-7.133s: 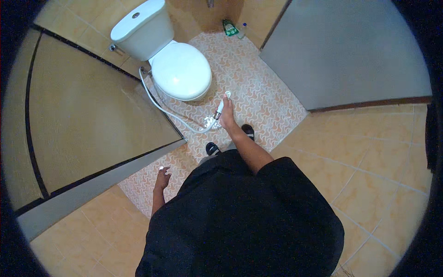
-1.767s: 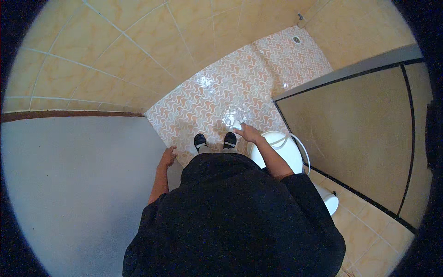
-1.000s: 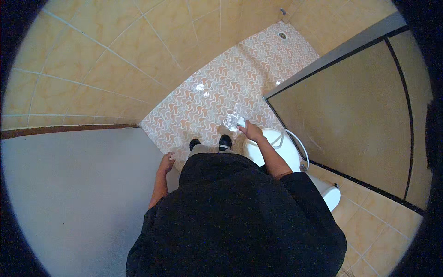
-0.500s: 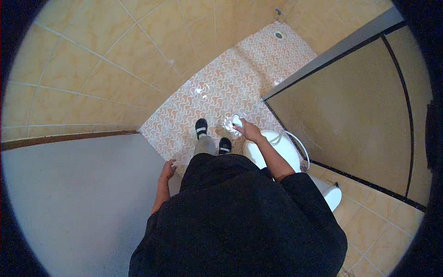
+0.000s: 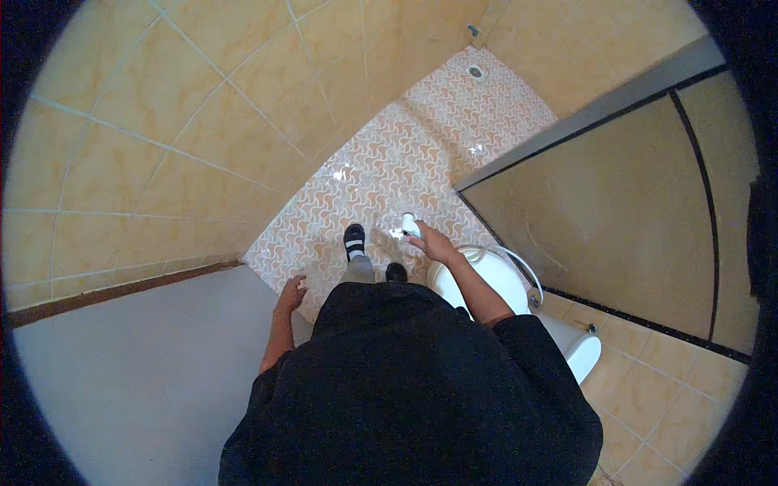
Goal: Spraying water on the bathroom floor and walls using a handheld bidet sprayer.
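Note:
My right hand is wrapped round a white handheld bidet sprayer, held out above the patterned floor. A white hose loops over the toilet beside that arm. Bright, wet-looking glints show on the floor around the sprayer head. On the other side of my body, my left hand hangs with its fingers apart and nothing in them, near the edge of the grey panel.
The white toilet stands right of my legs, its tank behind. A dark-framed frosted partition rises on the right. Yellow tiled walls enclose the left and far sides. A floor drain lies in the far corner, below a small tap.
The view has shifted slightly. My right hand still holds the sprayer, its head turned a little and now nearer my feet in the picture. My left hand stays free at my side.

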`<state>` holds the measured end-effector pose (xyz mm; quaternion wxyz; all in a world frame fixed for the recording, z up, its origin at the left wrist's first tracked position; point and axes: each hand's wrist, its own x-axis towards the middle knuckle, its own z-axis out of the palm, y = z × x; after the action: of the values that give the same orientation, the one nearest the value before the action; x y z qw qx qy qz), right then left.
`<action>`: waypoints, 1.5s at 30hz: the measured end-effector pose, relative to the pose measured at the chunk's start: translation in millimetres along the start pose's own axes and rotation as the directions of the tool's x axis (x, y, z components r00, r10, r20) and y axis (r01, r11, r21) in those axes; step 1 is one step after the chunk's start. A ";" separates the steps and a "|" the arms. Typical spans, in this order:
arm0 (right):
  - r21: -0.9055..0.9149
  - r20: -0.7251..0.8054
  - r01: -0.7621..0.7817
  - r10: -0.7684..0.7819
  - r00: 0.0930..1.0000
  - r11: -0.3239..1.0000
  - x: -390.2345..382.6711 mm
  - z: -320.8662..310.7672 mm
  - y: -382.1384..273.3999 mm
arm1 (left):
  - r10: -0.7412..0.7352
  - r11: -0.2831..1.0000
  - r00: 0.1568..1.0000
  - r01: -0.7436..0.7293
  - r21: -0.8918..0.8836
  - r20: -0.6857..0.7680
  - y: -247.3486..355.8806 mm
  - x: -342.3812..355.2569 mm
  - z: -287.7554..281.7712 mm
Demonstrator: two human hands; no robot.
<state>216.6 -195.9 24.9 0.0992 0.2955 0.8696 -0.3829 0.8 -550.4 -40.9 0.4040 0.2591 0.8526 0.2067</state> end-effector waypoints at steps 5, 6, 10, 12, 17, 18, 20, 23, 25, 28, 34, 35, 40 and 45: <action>0.078 0.003 -0.015 0.015 1.000 0.997 18.6 0.4 -5.8 | 0.076 0.997 0.997 -0.076 0.020 0.003 5.4 32.2 -31.8; 0.078 0.010 -0.038 0.037 0.999 0.996 22.1 -0.6 -7.3 | 0.080 0.997 0.997 -0.080 0.019 0.005 7.0 38.1 -37.2; 0.092 -0.008 -0.121 0.122 0.993 0.988 34.5 -1.4 -1.6 | 0.064 0.995 0.996 -0.068 0.070 0.059 9.2 61.3 -62.7; 0.105 -0.036 -0.138 0.142 0.989 0.985 38.9 -3.3 -2.3 | 0.112 0.985 0.991 -0.121 0.126 0.077 2.4 72.6 -73.6; 0.152 -0.092 -0.213 0.228 0.969 0.965 49.6 -10.0 2.1 | 0.101 0.984 0.989 -0.115 0.138 0.104 7.8 105.0 -107.2; 0.141 -0.079 -0.247 0.259 0.963 0.959 50.4 -15.2 -1.7 | 0.107 0.982 0.988 -0.122 0.143 0.108 7.4 112.6 -112.3; 0.138 -0.073 -0.286 0.298 0.952 0.948 53.1 -19.1 -1.6 | 0.147 0.974 0.984 -0.162 0.156 0.102 10.7 127.3 -123.1; 0.150 -0.158 -0.312 0.334 0.929 0.938 61.8 -16.7 11.4 | 0.207 0.970 0.976 -0.213 0.121 0.063 20.3 142.5 -138.4; 0.187 -0.145 -0.369 0.397 0.906 0.910 65.8 -21.0 17.2 | 0.216 0.970 0.975 -0.221 0.100 0.057 13.9 154.9 -145.2; 0.250 -0.122 -0.435 0.474 0.872 0.865 73.5 -26.2 28.8 | 0.224 0.968 0.973 -0.229 0.104 0.055 5.8 163.7 -156.2; 0.247 -0.244 -0.461 0.515 0.821 0.852 88.0 -31.0 50.2 | 0.154 0.975 0.985 -0.165 0.152 0.078 -31.4 157.8 -160.6; 0.252 -0.211 -0.494 0.546 0.811 0.832 89.3 -34.9 47.7 | 0.120 0.979 0.990 -0.130 0.159 0.071 -31.0 154.7 -162.3; 0.273 -0.193 -0.498 0.554 0.810 0.823 100.5 -45.7 43.1 | 0.042 0.959 0.985 -0.087 0.269 0.170 -35.0 153.0 -164.7; 0.321 -0.249 -0.469 0.551 0.796 0.823 113.0 -50.4 44.0 | 0.010 0.966 0.984 -0.055 0.251 0.176 -30.8 172.8 -167.7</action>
<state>154.3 -86.5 -12.3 0.0151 0.5902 0.7069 -0.3895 -234.3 -493.3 -60.1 0.4365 0.3400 0.8293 0.0787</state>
